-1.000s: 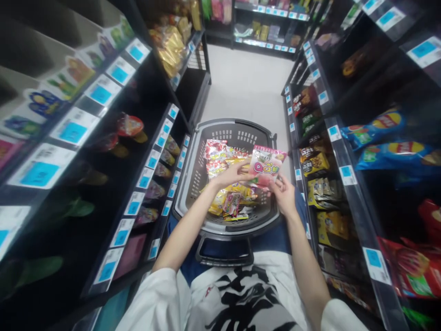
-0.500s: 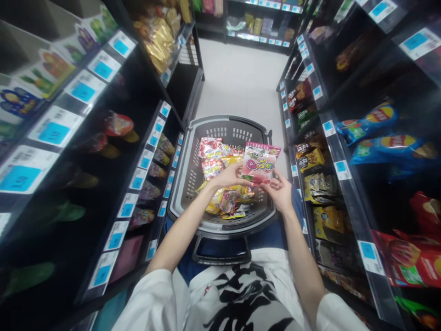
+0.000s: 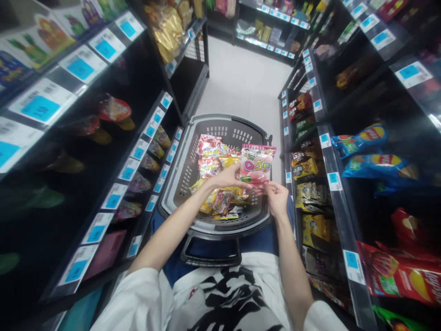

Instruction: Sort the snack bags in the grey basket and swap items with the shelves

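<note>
Over the right side of a grey and black shopping basket (image 3: 175, 184), a pink bag of gummy candy (image 3: 257, 165) is held up with its printed front facing me. My left hand (image 3: 230, 177) grips the bag's left lower edge, thumb and fingers closed on it. At the lower right corner, my right hand (image 3: 276, 195) pinches the bottom edge of the same bag. Beneath my hands, the basket holds several snack packets: red and white packets (image 3: 209, 156), yellow packets (image 3: 208, 202) and a small pink packet (image 3: 223, 202).
Shelves with blue price tags line both sides of a narrow aisle. Blue chip bags (image 3: 375, 165) and red bags (image 3: 403, 271) lie on the right shelves, jelly cups (image 3: 115, 110) on the left. The basket's black handle (image 3: 211, 262) hangs toward me; pale floor (image 3: 241, 78) stretches ahead.
The view has swung slightly to the right. My right hand has shifted its hold from the bag's right side toward its bottom corner; my left hand keeps its grip.
</note>
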Action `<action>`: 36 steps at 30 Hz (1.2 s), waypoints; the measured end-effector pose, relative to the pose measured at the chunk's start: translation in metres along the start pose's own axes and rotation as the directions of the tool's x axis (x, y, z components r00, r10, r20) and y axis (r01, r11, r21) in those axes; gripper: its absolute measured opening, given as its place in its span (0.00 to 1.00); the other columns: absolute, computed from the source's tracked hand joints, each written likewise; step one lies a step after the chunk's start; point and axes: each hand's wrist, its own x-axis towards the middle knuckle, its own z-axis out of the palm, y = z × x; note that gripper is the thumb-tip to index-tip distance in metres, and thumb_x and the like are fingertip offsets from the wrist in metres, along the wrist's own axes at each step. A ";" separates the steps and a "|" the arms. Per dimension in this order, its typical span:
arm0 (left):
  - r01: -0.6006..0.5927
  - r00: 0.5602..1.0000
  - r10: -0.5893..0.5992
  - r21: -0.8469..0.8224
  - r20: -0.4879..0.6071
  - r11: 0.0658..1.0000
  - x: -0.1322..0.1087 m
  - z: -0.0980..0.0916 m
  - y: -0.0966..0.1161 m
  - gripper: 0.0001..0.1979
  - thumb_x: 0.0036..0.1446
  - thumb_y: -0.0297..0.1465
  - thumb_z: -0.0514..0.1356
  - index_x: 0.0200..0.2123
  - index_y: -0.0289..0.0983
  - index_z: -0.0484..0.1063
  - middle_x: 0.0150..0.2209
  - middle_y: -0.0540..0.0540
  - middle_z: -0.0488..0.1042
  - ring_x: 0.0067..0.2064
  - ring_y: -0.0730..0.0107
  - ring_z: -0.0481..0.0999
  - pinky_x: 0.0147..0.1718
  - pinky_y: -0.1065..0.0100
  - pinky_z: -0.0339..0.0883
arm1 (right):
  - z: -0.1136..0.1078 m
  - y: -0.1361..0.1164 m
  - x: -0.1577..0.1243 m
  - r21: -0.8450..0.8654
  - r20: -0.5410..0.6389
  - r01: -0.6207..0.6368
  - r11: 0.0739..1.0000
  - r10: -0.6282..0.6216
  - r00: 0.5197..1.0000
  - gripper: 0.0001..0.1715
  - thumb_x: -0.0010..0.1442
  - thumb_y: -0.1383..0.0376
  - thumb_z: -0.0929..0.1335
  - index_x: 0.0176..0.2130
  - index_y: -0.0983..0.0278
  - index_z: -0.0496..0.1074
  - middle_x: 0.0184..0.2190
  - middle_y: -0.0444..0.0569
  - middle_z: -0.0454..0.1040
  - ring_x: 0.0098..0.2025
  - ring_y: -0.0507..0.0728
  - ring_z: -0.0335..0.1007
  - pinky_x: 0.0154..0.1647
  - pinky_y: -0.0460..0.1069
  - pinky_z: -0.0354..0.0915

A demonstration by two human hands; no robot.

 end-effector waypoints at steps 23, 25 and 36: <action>-0.002 1.000 0.001 0.067 0.023 0.998 -0.003 0.000 0.021 0.46 0.38 0.37 0.81 0.60 0.34 0.71 0.58 0.32 0.76 0.62 0.46 0.75 0.67 0.44 0.63 | 0.003 -0.010 -0.005 -0.110 0.102 0.009 0.994 0.002 0.995 0.34 0.61 0.34 0.70 0.28 0.60 0.72 0.23 0.45 0.76 0.22 0.56 0.71 0.28 0.52 0.73; -0.001 0.999 -0.002 0.079 0.040 0.997 -0.004 0.000 0.018 0.43 0.39 0.36 0.81 0.58 0.33 0.72 0.57 0.33 0.77 0.60 0.47 0.77 0.66 0.45 0.64 | 0.001 -0.008 -0.006 -0.133 0.089 0.013 0.991 -0.001 0.996 0.34 0.62 0.34 0.69 0.28 0.60 0.71 0.21 0.44 0.74 0.21 0.55 0.70 0.26 0.51 0.70; 0.009 0.996 0.000 -0.105 0.085 0.994 -0.004 0.010 0.018 0.43 0.31 0.28 0.83 0.54 0.33 0.73 0.56 0.36 0.77 0.59 0.50 0.77 0.67 0.49 0.64 | -0.009 0.004 -0.005 -0.154 0.087 -0.006 0.988 0.020 0.996 0.38 0.60 0.30 0.67 0.29 0.60 0.70 0.18 0.44 0.72 0.17 0.53 0.63 0.18 0.48 0.58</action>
